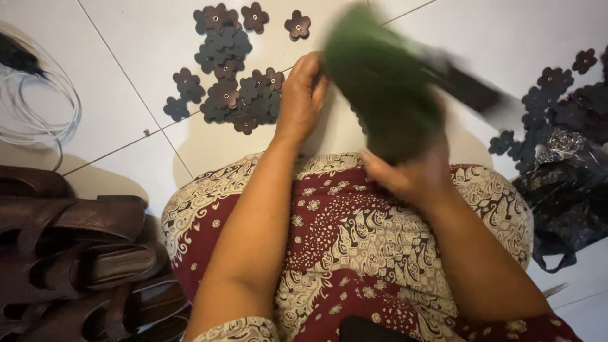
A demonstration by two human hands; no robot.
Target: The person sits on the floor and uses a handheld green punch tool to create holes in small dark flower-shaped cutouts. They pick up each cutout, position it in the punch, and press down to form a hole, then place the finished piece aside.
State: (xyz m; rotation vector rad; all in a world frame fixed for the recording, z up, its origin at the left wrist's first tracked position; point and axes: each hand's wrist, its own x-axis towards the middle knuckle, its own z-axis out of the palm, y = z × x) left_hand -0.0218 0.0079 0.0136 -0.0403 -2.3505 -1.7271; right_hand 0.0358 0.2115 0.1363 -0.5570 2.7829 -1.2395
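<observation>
I sit on a white tiled floor with a red and cream patterned cloth (354, 247) over my lap. A dark green sandal sole (383, 82), blurred by motion, is held above my knees. My left hand (301, 98) grips its near left edge. From below, my right hand (405, 174) holds its lower end. A dark strap part (472, 88) sticks out from the sole to the right.
Several dark leather flower cutouts (228, 76) lie on the tiles ahead, and more flower cutouts (551, 107) at the right. A black plastic bag (567, 196) sits at the right. Brown sandals (76, 253) are stacked at the left. A white cable (38, 107) coils at the far left.
</observation>
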